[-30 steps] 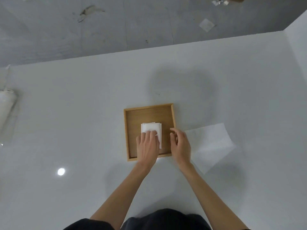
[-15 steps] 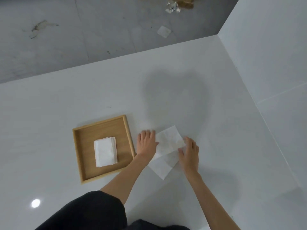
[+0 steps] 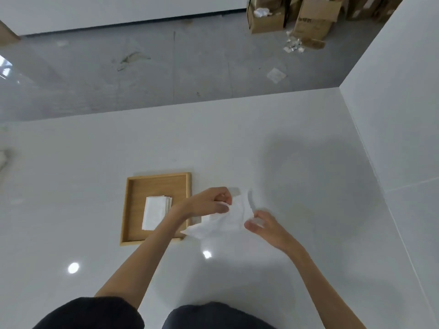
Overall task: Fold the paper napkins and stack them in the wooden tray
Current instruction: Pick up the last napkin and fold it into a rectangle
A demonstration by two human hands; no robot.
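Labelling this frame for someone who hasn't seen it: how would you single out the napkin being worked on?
On the white table sits a wooden tray. Right of it, the left hand grips a loose napkin, the right hand beside it. Unlike the flat folded stack inside the tray, it is rumpled.

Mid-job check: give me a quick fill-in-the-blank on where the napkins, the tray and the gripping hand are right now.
1. The folded napkins lie ____ the wooden tray.
2. The left hand grips a loose napkin to the ____ of the tray.
3. Cardboard boxes stand on the ____, beyond the table.
Missing words: inside; right; floor.
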